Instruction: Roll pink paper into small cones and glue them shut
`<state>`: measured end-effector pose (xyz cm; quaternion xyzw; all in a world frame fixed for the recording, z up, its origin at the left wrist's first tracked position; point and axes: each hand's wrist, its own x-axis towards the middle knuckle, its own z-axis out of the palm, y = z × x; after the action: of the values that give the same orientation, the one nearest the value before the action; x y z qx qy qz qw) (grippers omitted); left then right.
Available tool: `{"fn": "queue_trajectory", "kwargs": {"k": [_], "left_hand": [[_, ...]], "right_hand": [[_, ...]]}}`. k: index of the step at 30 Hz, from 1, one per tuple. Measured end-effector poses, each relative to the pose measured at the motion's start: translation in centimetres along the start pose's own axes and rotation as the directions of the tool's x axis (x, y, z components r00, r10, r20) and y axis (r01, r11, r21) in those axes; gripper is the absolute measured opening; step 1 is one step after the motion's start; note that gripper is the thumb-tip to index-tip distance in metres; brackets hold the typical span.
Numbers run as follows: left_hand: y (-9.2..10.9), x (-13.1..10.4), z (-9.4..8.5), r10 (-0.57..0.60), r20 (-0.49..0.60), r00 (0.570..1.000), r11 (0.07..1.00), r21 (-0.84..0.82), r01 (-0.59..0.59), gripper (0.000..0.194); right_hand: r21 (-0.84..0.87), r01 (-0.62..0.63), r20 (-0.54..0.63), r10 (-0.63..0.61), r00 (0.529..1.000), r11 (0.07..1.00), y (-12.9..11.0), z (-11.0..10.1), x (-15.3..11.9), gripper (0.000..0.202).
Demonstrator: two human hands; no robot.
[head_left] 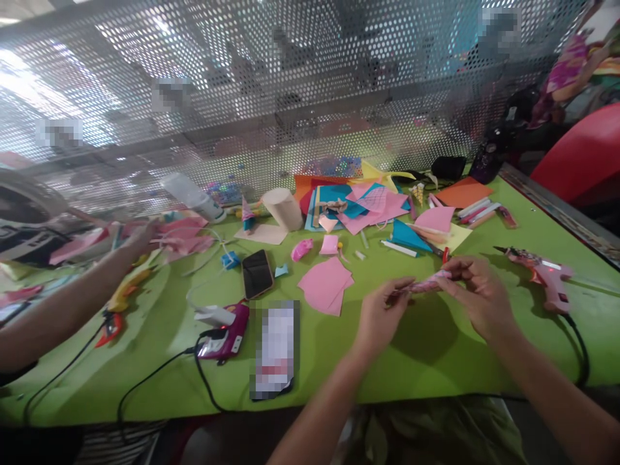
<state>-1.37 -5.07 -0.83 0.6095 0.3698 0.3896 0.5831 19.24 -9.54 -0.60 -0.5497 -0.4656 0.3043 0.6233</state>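
Above the green table, my left hand (385, 313) and my right hand (479, 294) hold a small rolled pink patterned piece (430, 282) between them. The fingers of my left hand close on its left end, and my right hand pinches the right end. Pink paper cutouts (328, 285) lie flat to the left of my hands. On the right rests a pink glue gun (545, 274) with a small red light. Just beyond my hands are a blue paper cone (409, 237) and a white pen (400, 248).
Stacked coloured paper (363, 201), a beige cylinder (282, 210) and pens (482, 212) stand or lie at the back. Left are a dark phone (258, 274), a pixelated device (276, 349) and a purple power strip (225, 336) with cables. Another person's arm (82, 290) reaches across the left.
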Motion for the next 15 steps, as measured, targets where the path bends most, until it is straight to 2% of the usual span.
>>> {"fn": "queue_trajectory", "kwargs": {"k": [2, 6, 10, 15], "left_hand": [[0.08, 0.01, -0.33, -0.026, -0.031, 0.999, 1.0, -0.015, 0.025, 0.024], [0.47, 0.0, -0.95, 0.001, -0.062, 0.998, 0.999, 0.05, 0.002, 0.027], [0.71, -0.01, -0.99, 0.053, -0.071, 0.996, 0.997, 0.064, -0.048, 0.022], [0.73, 0.0, -0.73, 0.086, -0.09, 0.992, 0.995, 0.05, -0.081, 0.011]], "right_hand": [[0.013, -0.018, -0.044, 0.018, 0.999, 1.0, 0.28, -0.21, 0.01, 0.026], [0.121, -0.088, -0.095, 0.1, 0.99, 0.989, 0.5, -0.37, 0.18, 0.03], [0.19, -0.111, -0.104, 0.132, 0.986, 0.976, 0.2, -0.2, 0.37, 0.031], [0.193, -0.123, -0.099, 0.144, 0.985, 0.973, -0.16, -0.03, 0.3, 0.03]]}}
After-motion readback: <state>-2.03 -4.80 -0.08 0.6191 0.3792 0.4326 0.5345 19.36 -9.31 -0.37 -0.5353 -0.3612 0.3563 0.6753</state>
